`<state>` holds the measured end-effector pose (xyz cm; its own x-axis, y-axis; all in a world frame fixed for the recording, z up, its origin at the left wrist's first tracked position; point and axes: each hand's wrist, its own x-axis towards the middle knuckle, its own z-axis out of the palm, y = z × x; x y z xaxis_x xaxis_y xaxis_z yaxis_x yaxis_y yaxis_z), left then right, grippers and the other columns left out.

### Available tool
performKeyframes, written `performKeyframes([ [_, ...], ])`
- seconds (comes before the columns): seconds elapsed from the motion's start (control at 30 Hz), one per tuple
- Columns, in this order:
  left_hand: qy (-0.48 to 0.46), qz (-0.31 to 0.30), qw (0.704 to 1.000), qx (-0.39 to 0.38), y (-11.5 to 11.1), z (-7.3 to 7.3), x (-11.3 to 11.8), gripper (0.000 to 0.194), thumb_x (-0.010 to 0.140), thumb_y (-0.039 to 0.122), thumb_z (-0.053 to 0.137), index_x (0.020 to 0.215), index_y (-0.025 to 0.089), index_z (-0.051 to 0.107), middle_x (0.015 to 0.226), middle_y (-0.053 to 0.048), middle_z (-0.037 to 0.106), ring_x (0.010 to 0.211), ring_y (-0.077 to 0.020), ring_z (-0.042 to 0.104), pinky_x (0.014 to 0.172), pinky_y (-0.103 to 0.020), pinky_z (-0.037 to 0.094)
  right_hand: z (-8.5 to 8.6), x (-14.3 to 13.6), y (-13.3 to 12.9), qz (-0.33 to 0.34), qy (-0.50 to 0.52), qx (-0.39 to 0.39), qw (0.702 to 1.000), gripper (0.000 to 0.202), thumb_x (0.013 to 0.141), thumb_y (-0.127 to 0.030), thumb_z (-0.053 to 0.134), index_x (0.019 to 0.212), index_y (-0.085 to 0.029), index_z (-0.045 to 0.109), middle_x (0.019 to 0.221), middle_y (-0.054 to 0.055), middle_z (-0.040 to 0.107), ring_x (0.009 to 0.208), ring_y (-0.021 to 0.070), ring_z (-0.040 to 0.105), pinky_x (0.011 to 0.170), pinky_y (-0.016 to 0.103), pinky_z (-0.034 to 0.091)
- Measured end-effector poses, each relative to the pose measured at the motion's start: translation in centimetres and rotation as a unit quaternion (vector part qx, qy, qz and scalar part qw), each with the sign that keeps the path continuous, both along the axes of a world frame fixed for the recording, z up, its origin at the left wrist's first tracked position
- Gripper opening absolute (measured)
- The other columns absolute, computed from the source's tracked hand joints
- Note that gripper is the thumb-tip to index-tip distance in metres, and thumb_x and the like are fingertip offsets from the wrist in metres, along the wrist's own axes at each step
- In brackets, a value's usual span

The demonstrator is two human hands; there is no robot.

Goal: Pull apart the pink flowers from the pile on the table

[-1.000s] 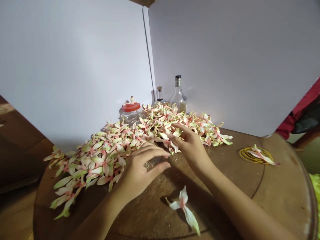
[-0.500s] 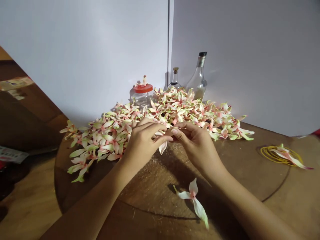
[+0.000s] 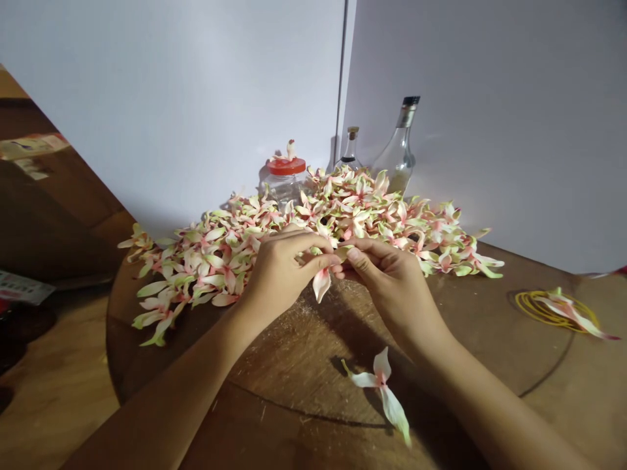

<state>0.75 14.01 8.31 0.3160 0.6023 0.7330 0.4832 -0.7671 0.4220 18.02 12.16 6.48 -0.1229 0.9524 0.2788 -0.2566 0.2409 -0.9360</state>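
Between my two hands, over the middle of the table, is a pale pink-and-white flower point(image 3: 321, 286) with one petal hanging down. My left hand point(image 3: 289, 261) pinches it between thumb and fingers. Thumb and forefinger of my right hand point(image 3: 386, 267) are closed on a greenish petal point(image 3: 344, 252) of the same flower; the fingertips partly hide it. Just behind the hands spreads a large heap of similar flowers point(image 3: 362, 205). One single flower point(image 3: 382, 385) lies on the table nearer to me, below my right hand.
At the back stand a clear jar with a red lid point(image 3: 287, 166), a small corked bottle point(image 3: 350, 147) and a tall glass bottle point(image 3: 399, 150), against pale panels. Yellow loops point(image 3: 531, 303) with a flower on them lie right on the round wooden table point(image 3: 274, 365). Cardboard point(image 3: 53, 215) is left.
The view has shifted slightly. The greenish petal between my fingertips now shows more clearly, and the hanging petal has turned a little. Both hands stay together at the flower.
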Motion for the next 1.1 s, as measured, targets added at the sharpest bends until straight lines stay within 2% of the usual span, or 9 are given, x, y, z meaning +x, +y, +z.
performKeyframes([
  [0.17,0.049,0.004,0.991,0.123,-0.1,-0.4,0.2,0.009,0.089,0.012,0.068,0.097,0.016,0.071,0.103,-0.006,0.074,0.099,-0.0180,0.064,0.091,-0.035,0.051,0.1,0.0,0.1,-0.011,0.012,-0.009,1.000,0.020,0.081,-0.031,0.080,0.095,-0.017,0.074,0.082,0.004,0.075,0.073,0.0130,0.069,0.076,0.029,0.061],
  [0.23,0.072,0.016,0.988,0.133,-0.3,-0.5,0.3,0.010,0.091,0.010,0.063,0.096,0.017,0.069,0.107,-0.006,0.072,0.103,-0.0195,0.062,0.094,-0.038,0.050,0.1,0.0,0.1,-0.013,0.010,-0.017,1.000,0.028,0.077,-0.031,0.083,0.100,-0.017,0.074,0.079,0.003,0.076,0.072,0.0137,0.069,0.077,0.031,0.061],
  [0.4,0.079,0.025,0.994,0.078,-0.5,-0.3,0.4,0.011,0.090,0.008,0.060,0.086,0.018,0.061,0.113,-0.006,0.070,0.109,-0.0214,0.061,0.096,-0.041,0.049,0.1,-0.1,0.0,-0.029,-0.041,0.006,0.999,0.041,0.079,-0.033,0.080,0.114,-0.016,0.069,0.081,0.004,0.075,0.075,0.0168,0.071,0.078,0.035,0.060],
  [0.53,0.006,0.030,0.999,0.028,-0.4,-0.5,0.8,0.012,0.089,0.006,0.059,0.087,0.018,0.059,0.114,-0.008,0.069,0.112,-0.0203,0.063,0.098,-0.040,0.048,-0.1,-0.1,-0.2,-0.055,-0.081,0.029,0.995,0.044,0.083,-0.031,0.075,0.122,-0.016,0.062,0.080,0.003,0.074,0.075,0.0171,0.070,0.076,0.034,0.057],
  [0.73,-0.040,0.067,0.997,0.011,-0.6,-1.0,1.4,0.013,0.090,0.007,0.056,0.084,0.018,0.058,0.112,-0.008,0.068,0.112,-0.0207,0.061,0.100,-0.042,0.047,-0.7,0.1,0.0,-0.125,-0.188,0.059,0.972,0.029,0.081,-0.022,0.072,0.108,-0.019,0.061,0.066,-0.004,0.063,0.058,0.0109,0.053,0.056,0.027,0.040],
  [0.8,-0.089,0.083,0.992,-0.015,-0.5,-0.9,1.1,0.010,0.091,0.009,0.056,0.086,0.018,0.060,0.113,-0.008,0.068,0.111,-0.0208,0.062,0.101,-0.043,0.047,-0.8,0.3,0.3,-0.147,-0.203,0.055,0.966,0.026,0.080,-0.022,0.072,0.102,-0.019,0.061,0.061,-0.005,0.060,0.054,0.0101,0.048,0.052,0.026,0.035],
  [0.9,-0.232,0.093,0.964,-0.091,0.2,-0.9,0.5,0.010,0.096,0.023,0.056,0.092,0.018,0.064,0.110,-0.008,0.069,0.105,-0.0195,0.064,0.095,-0.038,0.052,-0.8,0.3,0.8,-0.125,-0.102,-0.010,0.987,0.031,0.075,-0.026,0.076,0.098,-0.019,0.057,0.063,-0.003,0.062,0.055,0.0123,0.054,0.055,0.027,0.041],
  [1.0,-0.373,0.064,0.910,-0.168,1.2,-1.6,0.1,0.013,0.098,0.030,0.054,0.096,0.020,0.063,0.109,-0.008,0.070,0.105,-0.0173,0.065,0.091,-0.032,0.055,-0.9,-0.2,0.8,-0.099,0.038,-0.078,0.991,0.037,0.071,-0.029,0.077,0.100,-0.020,0.055,0.070,0.001,0.067,0.064,0.0165,0.064,0.066,0.033,0.052],
  [1.1,-0.445,0.069,0.866,-0.217,2.2,-2.5,-0.4,0.008,0.097,0.029,0.057,0.098,0.022,0.061,0.115,-0.007,0.069,0.110,-0.0161,0.065,0.094,-0.031,0.054,-1.0,-0.9,0.4,-0.118,0.066,-0.059,0.989,0.034,0.073,-0.028,0.075,0.101,-0.021,0.056,0.067,-0.001,0.063,0.064,0.0165,0.064,0.069,0.035,0.054],
])
